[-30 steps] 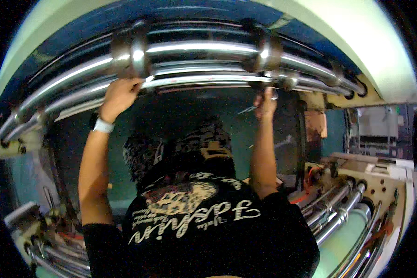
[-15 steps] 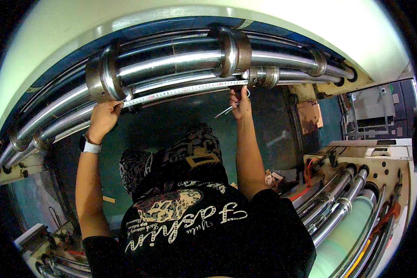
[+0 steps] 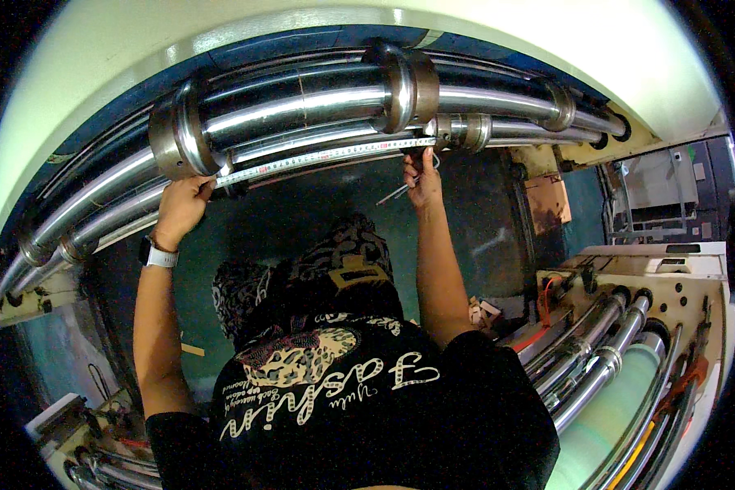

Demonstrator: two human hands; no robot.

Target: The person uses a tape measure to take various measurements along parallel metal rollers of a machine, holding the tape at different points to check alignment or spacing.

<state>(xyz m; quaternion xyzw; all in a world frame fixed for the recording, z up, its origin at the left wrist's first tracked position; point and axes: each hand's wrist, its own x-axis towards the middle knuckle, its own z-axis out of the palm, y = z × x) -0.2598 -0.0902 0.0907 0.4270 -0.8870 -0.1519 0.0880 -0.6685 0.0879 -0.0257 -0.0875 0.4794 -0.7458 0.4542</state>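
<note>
While the left hand (image 3: pixel 180 212) pinches one end, the tape (image 3: pixel 351 151) stretches left to right beside the rollers (image 3: pixel 294 111), its long axis along theirs, rising slightly toward the right hand (image 3: pixel 422 180), which grips a thin rod (image 3: pixel 394 194) and meets the other end.

A measuring tape (image 3: pixel 327 155) stretches from the left hand (image 3: pixel 184 211), at its left end, to the right hand (image 3: pixel 421 180), which also has rods (image 3: pixel 394 194) in it. Beyond the tape, a shaft (image 3: pixel 302 110) runs left to right, with a left collar (image 3: pixel 171 139) and a right collar (image 3: pixel 412 90) around it. A roller (image 3: pixel 616 416) lies at lower right.
</note>
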